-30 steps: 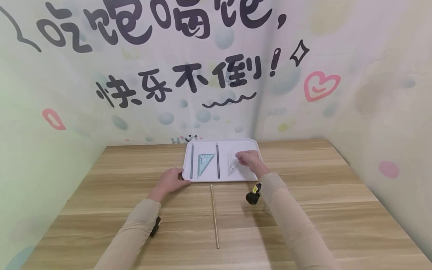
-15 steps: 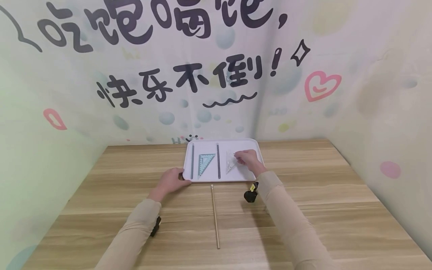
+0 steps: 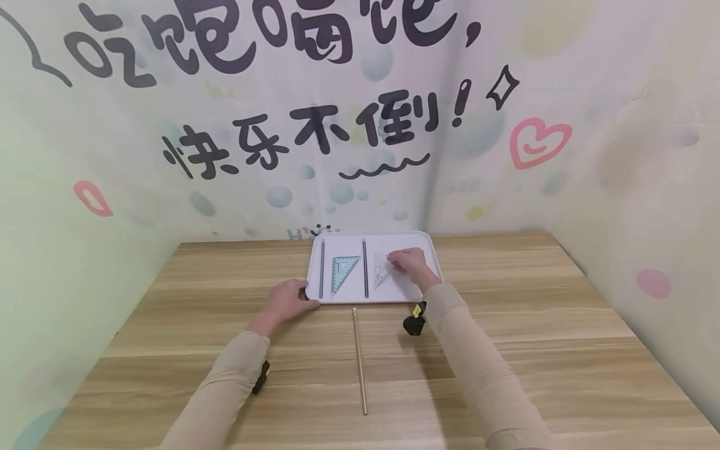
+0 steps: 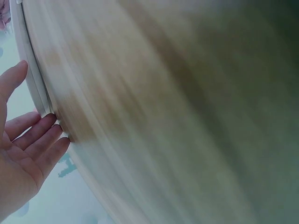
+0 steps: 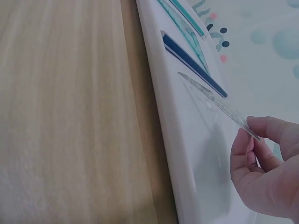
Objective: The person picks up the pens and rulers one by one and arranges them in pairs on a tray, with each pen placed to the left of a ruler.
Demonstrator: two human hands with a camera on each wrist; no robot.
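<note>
My right hand (image 3: 409, 261) pinches a clear set square (image 3: 381, 275) between thumb and fingers, above the right part of a white tray (image 3: 399, 295). In the right wrist view this set square (image 5: 210, 95) is tilted, one end close over the tray. My left hand (image 3: 287, 300) rests at the tray's front left corner; in the left wrist view its fingers (image 4: 49, 140) are extended, fingertips right at the tray's edge, thumb apart. On the tray lie a grey-blue pencil (image 3: 322, 269), a light blue set square (image 3: 340, 273) and a dark pencil (image 3: 365, 269), side by side.
A gold-coloured pencil (image 3: 360, 362) lies on the wooden table (image 3: 304, 387) in front of the tray, between the forearms. Behind the tray, a printed wall cloth (image 3: 259, 206) meets the table's back edge. A black wrist camera (image 3: 414, 322) hangs under my right wrist.
My right hand has moved a little to the left with the clear set square, bringing it closer to the dark pencil. My left hand has stayed at the tray's corner.
</note>
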